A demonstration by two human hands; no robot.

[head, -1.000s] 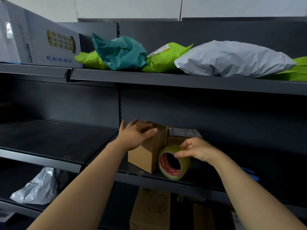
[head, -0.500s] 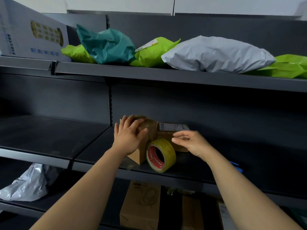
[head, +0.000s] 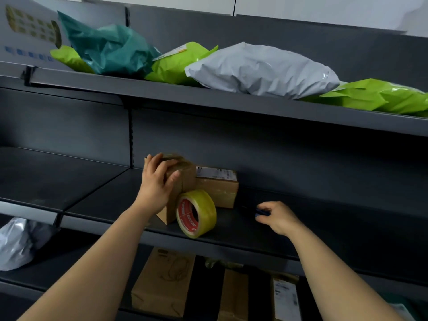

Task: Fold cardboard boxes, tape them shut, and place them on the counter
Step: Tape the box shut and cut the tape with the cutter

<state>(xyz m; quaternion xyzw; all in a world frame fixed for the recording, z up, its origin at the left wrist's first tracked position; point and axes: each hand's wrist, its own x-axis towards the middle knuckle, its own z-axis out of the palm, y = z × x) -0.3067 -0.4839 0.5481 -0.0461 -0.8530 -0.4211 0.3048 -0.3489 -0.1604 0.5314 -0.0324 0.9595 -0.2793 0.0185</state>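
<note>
The cardboard box (head: pixel 188 179) is standing on the dark shelf (head: pixel 243 230) at the middle of the frame, slightly blurred at its top. The left hand (head: pixel 157 181) is lying against its near face, fingers (head: pixel 159 162) spread wide and reaching up to the top edge, thumb resting on the cardboard. A yellow tape roll (head: pixel 203 212) is standing on its edge right of that hand, leaning on the box's lower corner. Behind the roll a second box (head: pixel 220 191) with a white label is sitting against the first. Well to the right, apart from both boxes, the right hand (head: pixel 280 220) is resting low on the shelf, its curled fingers pinching a small blue thing (head: pixel 261 213) too small to identify. Along the upper shelf teal (head: pixel 108 49), green (head: pixel 176 63) and grey (head: pixel 261 68) mailer bags are lying.
</note>
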